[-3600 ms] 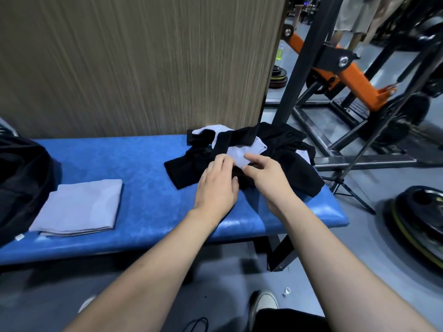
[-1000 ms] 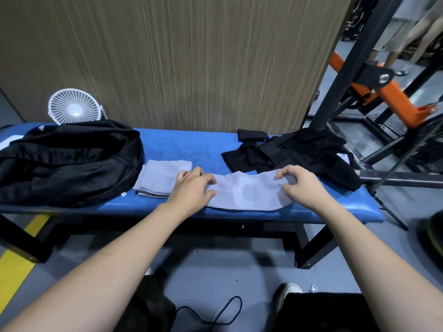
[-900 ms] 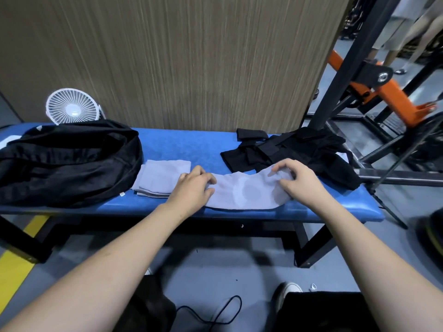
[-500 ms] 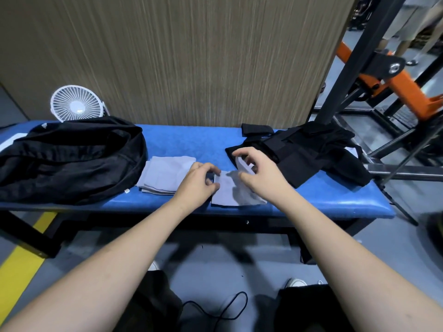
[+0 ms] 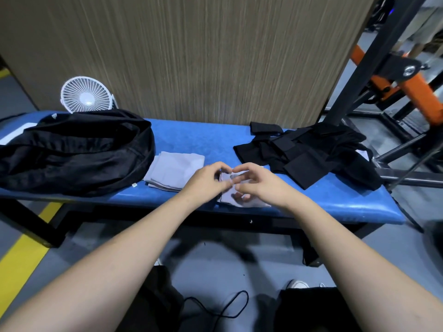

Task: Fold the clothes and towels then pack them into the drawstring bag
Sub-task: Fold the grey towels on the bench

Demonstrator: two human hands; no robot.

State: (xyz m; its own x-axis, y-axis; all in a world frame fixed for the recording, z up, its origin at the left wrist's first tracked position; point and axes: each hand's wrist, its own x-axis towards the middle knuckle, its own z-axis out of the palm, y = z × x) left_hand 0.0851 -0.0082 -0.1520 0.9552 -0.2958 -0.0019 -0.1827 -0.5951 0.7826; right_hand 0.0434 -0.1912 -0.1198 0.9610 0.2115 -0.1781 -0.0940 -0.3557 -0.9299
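Since a second ago the small pale grey cloth towel, then stretched long between the two hands along the front of the padded blue counter, has been doubled into a short packet under them. The left hand and right hand now meet over its far edge, fingers curled and pinching the top layer, though motion blur makes it hard to say how firm either hold is. This looks like the second or third fold of this towel. A first folded grey towel lies just beside it to the left, touching the slumped black fabric drawstring bag; the heap of black clothes at the right is unfolded. The next move likely calls for squaring the edges, pressing flat, then stacking it on the folded one
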